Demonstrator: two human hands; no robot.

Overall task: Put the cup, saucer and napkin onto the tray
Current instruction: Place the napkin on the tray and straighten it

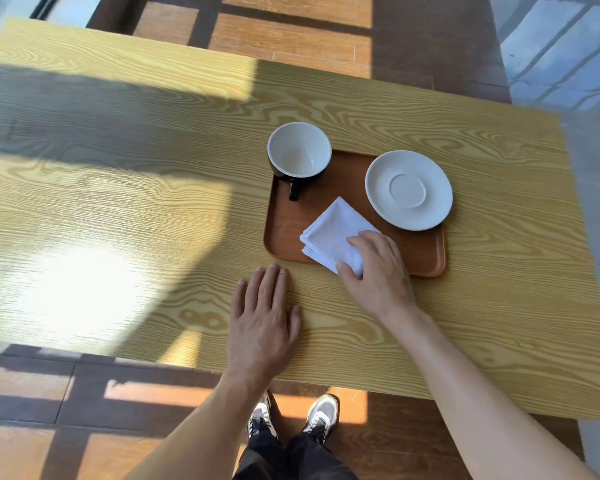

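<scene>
Head view | our right hand (378,271) pinches the white folded cloth napkin (333,233), lying cornerwise on the near part of the brown wooden tray (284,237) | our left hand (264,320) lies flat and empty on the yellow wooden table (118,202), left of the tray | black cup with white inside (298,150) far left, round white saucer (409,190) far right, both on the tray.
</scene>
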